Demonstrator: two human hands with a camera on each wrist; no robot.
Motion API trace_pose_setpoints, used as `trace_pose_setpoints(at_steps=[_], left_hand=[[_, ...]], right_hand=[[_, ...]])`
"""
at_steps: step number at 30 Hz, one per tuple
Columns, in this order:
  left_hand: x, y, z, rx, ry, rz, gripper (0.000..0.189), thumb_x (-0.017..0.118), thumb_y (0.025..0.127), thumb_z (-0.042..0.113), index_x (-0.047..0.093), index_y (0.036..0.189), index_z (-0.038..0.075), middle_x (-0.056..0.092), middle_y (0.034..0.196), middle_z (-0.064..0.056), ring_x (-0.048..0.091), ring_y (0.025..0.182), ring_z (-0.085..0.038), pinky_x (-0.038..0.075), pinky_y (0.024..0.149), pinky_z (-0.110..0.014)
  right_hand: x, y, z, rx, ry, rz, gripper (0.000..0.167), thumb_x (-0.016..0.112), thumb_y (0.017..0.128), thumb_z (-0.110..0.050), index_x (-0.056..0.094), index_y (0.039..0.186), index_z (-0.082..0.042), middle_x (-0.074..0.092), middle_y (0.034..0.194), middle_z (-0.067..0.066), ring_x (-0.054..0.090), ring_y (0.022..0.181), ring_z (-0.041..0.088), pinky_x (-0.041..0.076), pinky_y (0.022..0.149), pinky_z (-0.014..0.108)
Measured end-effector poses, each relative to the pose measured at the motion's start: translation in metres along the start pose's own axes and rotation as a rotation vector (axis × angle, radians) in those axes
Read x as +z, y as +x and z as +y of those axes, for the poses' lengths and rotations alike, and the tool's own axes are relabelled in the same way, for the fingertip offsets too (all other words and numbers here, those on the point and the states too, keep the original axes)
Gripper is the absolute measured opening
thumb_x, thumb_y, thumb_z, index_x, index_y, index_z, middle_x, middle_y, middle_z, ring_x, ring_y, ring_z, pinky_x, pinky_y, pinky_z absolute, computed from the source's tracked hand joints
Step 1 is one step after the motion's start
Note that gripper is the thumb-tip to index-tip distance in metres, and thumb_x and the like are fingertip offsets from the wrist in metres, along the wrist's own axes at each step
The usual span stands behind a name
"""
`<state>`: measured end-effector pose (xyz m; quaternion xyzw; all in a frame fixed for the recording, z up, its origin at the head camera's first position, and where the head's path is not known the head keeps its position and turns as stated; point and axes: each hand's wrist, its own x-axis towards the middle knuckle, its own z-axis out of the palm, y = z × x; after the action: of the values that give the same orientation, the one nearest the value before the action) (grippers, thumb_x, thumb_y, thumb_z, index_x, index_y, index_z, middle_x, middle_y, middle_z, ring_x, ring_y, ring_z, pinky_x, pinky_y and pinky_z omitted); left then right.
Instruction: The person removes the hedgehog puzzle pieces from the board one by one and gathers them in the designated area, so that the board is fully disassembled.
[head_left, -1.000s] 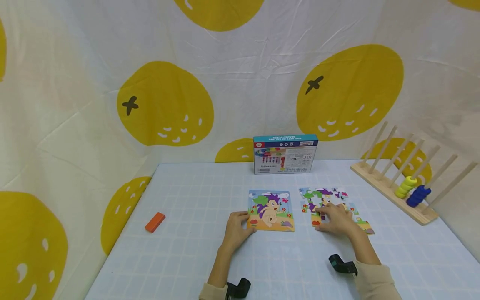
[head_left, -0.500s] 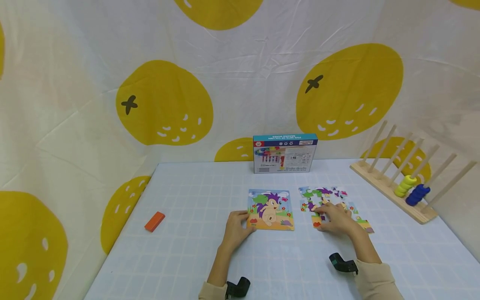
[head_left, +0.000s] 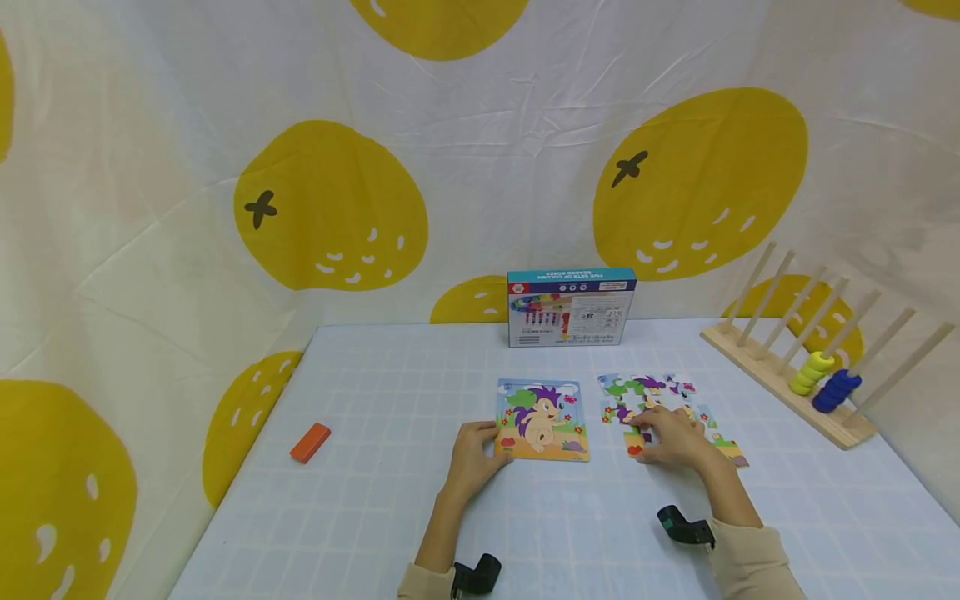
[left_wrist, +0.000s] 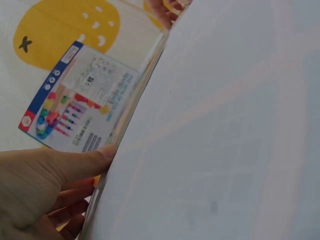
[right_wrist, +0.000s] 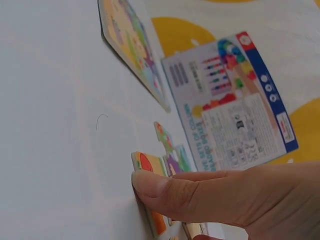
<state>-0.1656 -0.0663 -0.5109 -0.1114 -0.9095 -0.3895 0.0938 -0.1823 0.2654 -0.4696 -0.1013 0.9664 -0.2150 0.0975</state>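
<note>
A square hedgehog picture board (head_left: 542,421) lies flat on the table. My left hand (head_left: 472,458) grips its near left corner, thumb on the near edge and fingers along the left side. In the left wrist view the thumb (left_wrist: 90,162) presses the board's edge. To the right, loose puzzle pieces (head_left: 624,385) with the same drawing lie in a rough square with gaps. My right hand (head_left: 675,437) holds an orange puzzle piece (right_wrist: 145,162) at the near left of that group, its thumb on the piece's near edge. The hand hides several pieces behind it.
A cardboard box (head_left: 572,308) stands at the back of the table. At the right is a wooden peg rack (head_left: 787,387) with yellow rings (head_left: 812,373) and blue rings (head_left: 836,392). An orange block (head_left: 310,443) lies at the left.
My right thumb has shifted slightly to the right, showing more of the orange puzzle piece. The left hand and the picture board have stayed in place.
</note>
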Motion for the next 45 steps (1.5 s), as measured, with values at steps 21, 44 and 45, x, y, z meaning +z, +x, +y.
trace_pose_setpoints(at_steps=[21, 44, 45], left_hand=[[0.0035, -0.0003, -0.0051, 0.005, -0.007, 0.025, 0.042, 0.079, 0.075, 0.016, 0.067, 0.106, -0.009, 0.06, 0.112, -0.018, 0.05, 0.108, -0.033, 0.044, 0.093, -0.048], [0.0038, -0.0019, 0.0043, -0.067, -0.032, -0.02, 0.043, 0.08, 0.075, 0.015, 0.066, 0.109, -0.007, 0.06, 0.116, -0.016, 0.05, 0.112, -0.032, 0.042, 0.096, -0.047], [0.004, -0.0017, 0.0045, -0.066, -0.027, -0.024, 0.043, 0.079, 0.075, 0.016, 0.066, 0.109, -0.007, 0.059, 0.117, -0.016, 0.05, 0.112, -0.032, 0.043, 0.096, -0.047]], right_hand=[[0.0012, 0.0072, -0.0023, 0.039, 0.002, -0.005, 0.048, 0.083, 0.068, -0.02, 0.067, 0.111, -0.007, 0.055, 0.116, 0.023, 0.043, 0.101, 0.045, 0.029, 0.08, 0.069], [-0.0009, 0.0016, 0.0026, 0.029, -0.044, -0.016, 0.052, 0.081, 0.07, -0.021, 0.066, 0.117, -0.006, 0.049, 0.122, 0.029, 0.041, 0.105, 0.052, 0.031, 0.079, 0.071], [-0.0012, 0.0005, 0.0029, 0.02, -0.042, -0.012, 0.052, 0.081, 0.07, -0.021, 0.065, 0.117, -0.006, 0.049, 0.122, 0.03, 0.041, 0.105, 0.052, 0.031, 0.078, 0.071]])
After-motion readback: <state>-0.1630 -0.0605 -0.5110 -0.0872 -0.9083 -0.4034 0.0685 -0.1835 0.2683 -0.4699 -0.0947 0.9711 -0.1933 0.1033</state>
